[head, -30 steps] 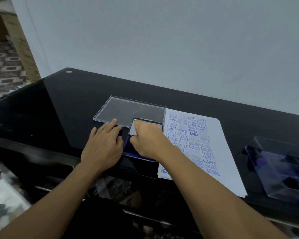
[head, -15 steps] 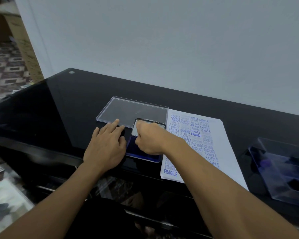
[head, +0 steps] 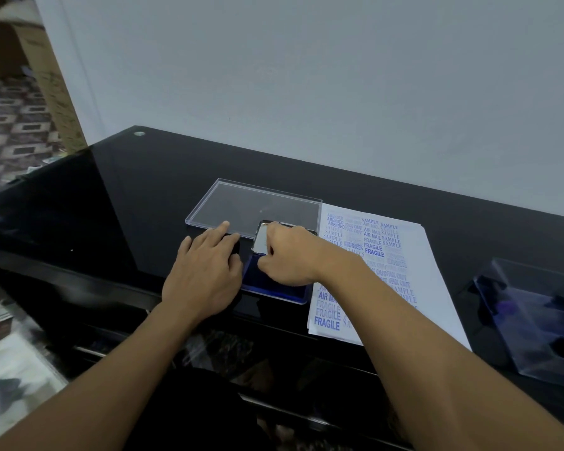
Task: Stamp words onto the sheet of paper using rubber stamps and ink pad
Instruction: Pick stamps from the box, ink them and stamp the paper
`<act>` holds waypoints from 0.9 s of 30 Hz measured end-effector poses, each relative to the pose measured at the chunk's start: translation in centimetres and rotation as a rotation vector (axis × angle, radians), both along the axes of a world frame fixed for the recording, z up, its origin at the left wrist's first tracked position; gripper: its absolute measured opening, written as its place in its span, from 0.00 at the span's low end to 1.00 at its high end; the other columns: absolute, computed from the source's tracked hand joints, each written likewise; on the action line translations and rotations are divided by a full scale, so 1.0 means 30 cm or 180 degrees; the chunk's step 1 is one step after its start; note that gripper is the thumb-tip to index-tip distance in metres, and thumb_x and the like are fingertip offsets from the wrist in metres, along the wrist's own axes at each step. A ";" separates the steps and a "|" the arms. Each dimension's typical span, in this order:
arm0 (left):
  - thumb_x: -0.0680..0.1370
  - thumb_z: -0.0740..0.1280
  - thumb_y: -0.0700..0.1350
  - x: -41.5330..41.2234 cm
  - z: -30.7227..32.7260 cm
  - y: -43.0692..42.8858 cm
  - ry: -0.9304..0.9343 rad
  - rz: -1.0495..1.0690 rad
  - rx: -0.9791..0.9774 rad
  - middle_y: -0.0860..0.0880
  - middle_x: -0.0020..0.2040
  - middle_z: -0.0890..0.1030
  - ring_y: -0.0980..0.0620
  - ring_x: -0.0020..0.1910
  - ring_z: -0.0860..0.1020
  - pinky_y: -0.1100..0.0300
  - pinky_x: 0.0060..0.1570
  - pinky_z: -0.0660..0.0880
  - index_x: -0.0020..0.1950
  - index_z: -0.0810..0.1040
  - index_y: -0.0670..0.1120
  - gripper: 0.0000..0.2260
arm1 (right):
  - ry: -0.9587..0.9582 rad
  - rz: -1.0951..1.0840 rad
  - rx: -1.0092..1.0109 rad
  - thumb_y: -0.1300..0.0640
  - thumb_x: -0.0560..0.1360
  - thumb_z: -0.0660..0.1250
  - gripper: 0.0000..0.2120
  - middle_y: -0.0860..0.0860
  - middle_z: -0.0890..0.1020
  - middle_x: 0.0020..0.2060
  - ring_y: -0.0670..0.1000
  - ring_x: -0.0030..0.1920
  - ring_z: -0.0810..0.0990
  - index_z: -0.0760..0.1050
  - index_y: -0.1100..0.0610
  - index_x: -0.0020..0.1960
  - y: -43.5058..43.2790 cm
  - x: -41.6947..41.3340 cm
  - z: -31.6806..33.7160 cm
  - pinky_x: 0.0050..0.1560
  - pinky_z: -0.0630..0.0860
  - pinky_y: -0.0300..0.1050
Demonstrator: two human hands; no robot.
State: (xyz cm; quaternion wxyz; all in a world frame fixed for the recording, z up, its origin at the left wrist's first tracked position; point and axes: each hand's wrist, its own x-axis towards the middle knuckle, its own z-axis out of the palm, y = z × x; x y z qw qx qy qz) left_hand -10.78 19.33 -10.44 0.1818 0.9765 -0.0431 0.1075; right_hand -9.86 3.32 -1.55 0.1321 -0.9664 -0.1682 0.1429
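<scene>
My right hand [head: 287,255]: fingers curled down onto blue rectangular ink pad [head: 274,289] near front edge of black glass table [head: 127,206], presumably pinching rubber stamp, though stamp itself was hidden. My left hand [head: 205,271] lay flat, fingers straight, against pad's left side. Step, as I judged: inking. Next move called for clean lift, then square press on bare patch of white sheet of paper [head: 437,271], just right of pad.

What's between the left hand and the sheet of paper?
Head view: the blue ink pad, with the right hand curled over it.
</scene>
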 end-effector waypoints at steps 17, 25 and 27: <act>0.82 0.55 0.48 -0.002 -0.002 0.003 -0.0010 -0.0009 -0.0007 0.50 0.79 0.60 0.51 0.77 0.59 0.47 0.75 0.54 0.74 0.68 0.49 0.20 | -0.0181 0.0045 -0.0033 0.53 0.81 0.60 0.08 0.55 0.73 0.46 0.56 0.42 0.74 0.65 0.57 0.50 0.013 -0.014 -0.017 0.39 0.66 0.46; 0.82 0.55 0.48 -0.002 -0.002 -0.004 0.0003 -0.0006 -0.0018 0.50 0.80 0.59 0.51 0.77 0.59 0.45 0.75 0.54 0.74 0.68 0.49 0.20 | -0.0178 -0.0119 0.0231 0.54 0.81 0.59 0.08 0.56 0.70 0.45 0.53 0.37 0.70 0.61 0.55 0.47 0.010 -0.029 -0.041 0.36 0.65 0.47; 0.82 0.55 0.48 -0.002 -0.003 -0.004 0.0006 -0.0008 -0.0034 0.50 0.79 0.59 0.51 0.77 0.59 0.45 0.75 0.53 0.74 0.68 0.49 0.20 | -0.0181 -0.0159 0.0248 0.54 0.81 0.58 0.07 0.57 0.69 0.46 0.57 0.41 0.70 0.61 0.56 0.48 0.016 -0.038 -0.041 0.41 0.66 0.48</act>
